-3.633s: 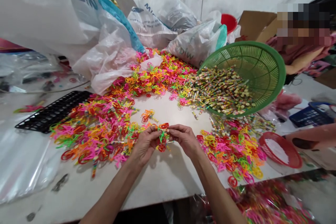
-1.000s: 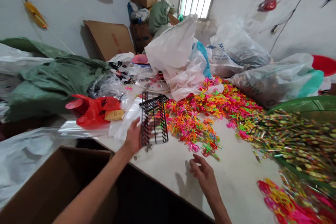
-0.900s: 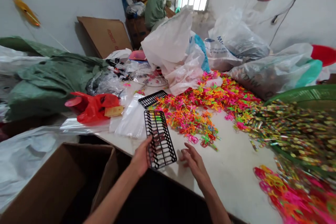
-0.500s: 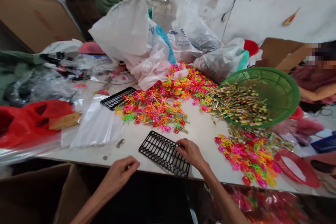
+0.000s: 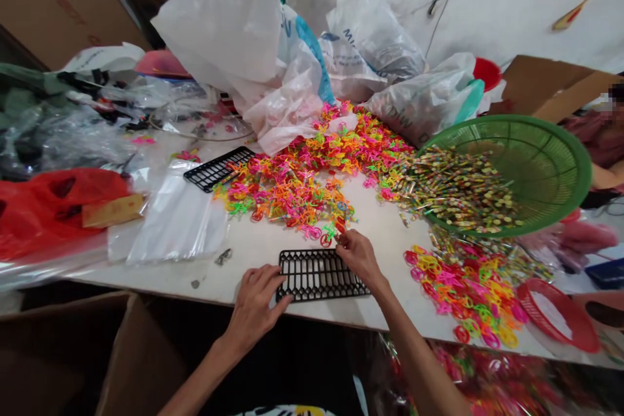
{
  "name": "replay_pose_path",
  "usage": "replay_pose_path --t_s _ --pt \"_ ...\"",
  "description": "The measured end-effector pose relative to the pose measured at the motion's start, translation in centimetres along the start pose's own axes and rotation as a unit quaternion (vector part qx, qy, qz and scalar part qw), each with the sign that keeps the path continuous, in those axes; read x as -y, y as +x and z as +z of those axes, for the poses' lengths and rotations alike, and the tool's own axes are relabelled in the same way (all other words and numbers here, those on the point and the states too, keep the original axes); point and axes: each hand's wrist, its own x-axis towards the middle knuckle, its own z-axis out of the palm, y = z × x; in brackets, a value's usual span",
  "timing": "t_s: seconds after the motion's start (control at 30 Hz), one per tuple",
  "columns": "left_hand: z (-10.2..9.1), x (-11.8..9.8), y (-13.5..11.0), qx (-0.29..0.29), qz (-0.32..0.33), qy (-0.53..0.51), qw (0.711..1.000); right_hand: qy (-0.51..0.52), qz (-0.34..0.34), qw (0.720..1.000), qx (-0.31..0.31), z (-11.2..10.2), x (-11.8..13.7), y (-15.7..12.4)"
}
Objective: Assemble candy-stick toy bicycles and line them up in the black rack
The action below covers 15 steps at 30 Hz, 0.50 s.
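Observation:
A black plastic grid tray [image 5: 319, 275] with rows of narrow slots lies flat near the table's front edge. My left hand [image 5: 260, 296] grips its left end, with the thumb on the near corner and the fingers at the side. Over the tray's far right part is my right hand [image 5: 359, 261], fingertips pinched together; what they hold, if anything, is too small to make out. Just beyond the tray spreads a pile of bright plastic trinkets [image 5: 297, 192] in pink, orange, yellow and green. A second black grid tray [image 5: 219, 169] rests against the pile's left side.
A green basket [image 5: 550, 182] with many patterned small sticks [image 5: 468, 192] stands at right. More colored trinkets [image 5: 463, 292] and a red basket [image 5: 580, 331] lie nearer. Clear plastic bags [image 5: 175, 221] and a red bag [image 5: 58, 208] are at left. A cardboard box [image 5: 131, 351] stands below; another person sits far right.
The tray has turned from slanted to nearly parallel with the table edge. My left hand has moved right onto its end. My right hand has moved slightly up, toward the pile.

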Motion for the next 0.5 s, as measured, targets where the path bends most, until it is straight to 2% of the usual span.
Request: replay_pose_path --t_s 0.07,0.1,0.17,0.23,0.3,0.37,0.43,0.5 --pt "-0.6 0.7 1.0 0.007 -0.008 -0.017 1.0 0.139 0.02 0.989 0.041 1.1 1.1 -0.7" --pt "-0.7 1.1 1.7 0.016 -0.013 -0.023 1.0 0.213 0.036 0.974 0.066 1.8 1.7 -1.0" --pt "-0.6 2.2 3.0 0.052 -0.017 -0.04 0.998 0.345 0.069 0.93 0.103 3.4 3.2 -1.3" --pt "-0.2 3.2 3.8 0.093 -0.014 -0.063 0.994 0.434 0.091 0.889 0.114 4.9 4.7 -1.6" --pt "0.2 3.9 4.0 0.109 -0.014 -0.082 0.991 0.481 0.108 0.864 0.106 6.1 5.9 -1.9" --pt "0.5 4.2 3.8 0.098 -0.018 -0.092 0.991 0.502 0.122 0.85 0.103 7.0 6.7 -2.3" --pt "0.4 4.2 3.4 0.08 -0.023 -0.095 0.992 0.502 0.134 0.848 0.104 7.6 7.0 -2.6" --pt "0.2 4.1 3.1 0.073 -0.024 -0.093 0.993 0.481 0.133 0.86 0.103 7.8 6.9 -2.7"
